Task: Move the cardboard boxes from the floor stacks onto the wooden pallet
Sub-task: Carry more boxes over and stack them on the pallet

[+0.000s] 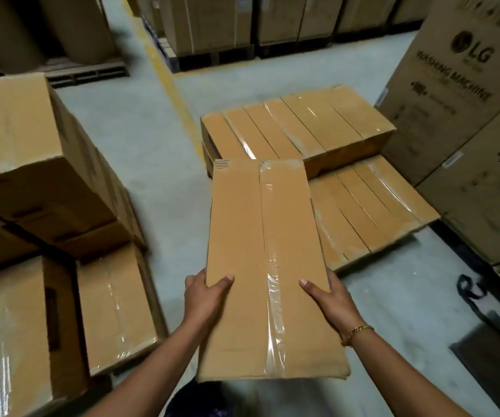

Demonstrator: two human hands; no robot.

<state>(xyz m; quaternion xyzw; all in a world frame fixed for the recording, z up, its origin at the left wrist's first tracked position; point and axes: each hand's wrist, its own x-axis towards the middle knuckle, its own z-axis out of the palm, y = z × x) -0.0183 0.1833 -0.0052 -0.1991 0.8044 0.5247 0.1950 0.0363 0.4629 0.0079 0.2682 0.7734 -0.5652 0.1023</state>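
I carry a long flat cardboard box [263, 260] sealed with clear tape, held out in front of me above the floor. My left hand [205, 299] grips its left edge, thumb on top. My right hand [331, 296] grips its right edge, thumb on top, a gold bracelet on the wrist. Ahead lie rows of similar flat boxes: a higher far row [299, 124] and a lower near row [369, 212]. Whatever they rest on is hidden beneath them. The far end of my box hangs over the near row's left corner.
Big cardboard cartons [25, 152] are stacked on my left, with lower taped ones [113, 311] nearer me. Tall washing-machine cartons [465, 94] wall off the right. A yellow floor line [170, 82] runs ahead toward palletised boxes [212, 22]. A black strap [468, 290] lies at right.
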